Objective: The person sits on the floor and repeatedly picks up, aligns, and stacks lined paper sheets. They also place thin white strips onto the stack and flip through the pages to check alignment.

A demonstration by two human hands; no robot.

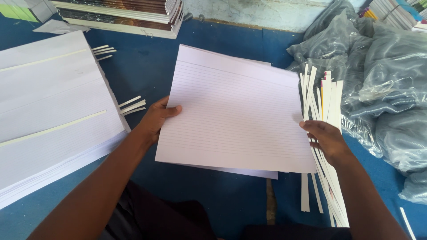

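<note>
Mid-frame, a sheaf of ruled sheets [235, 115] held up over the blue floor [147, 71], tilted slightly. Left hand [155, 119] at the sheaf's left edge, grip pinching it, thumb on top, fingers hidden beneath. Right hand [327, 140] at the right edge, grip closed on the paper, fingertips curled over the margin, just in front of a fan of white card strips [327, 102]. At the left of the frame, a big stack of ruled paper [53, 111] with strips slipped in between layers. At the right, bundles of plastic-wrapped coils [391, 89]; at the top, stacked books [124, 13]. Likely squaring up a counted batch; next, probably needs edges level and an even hold on both sides.
</note>
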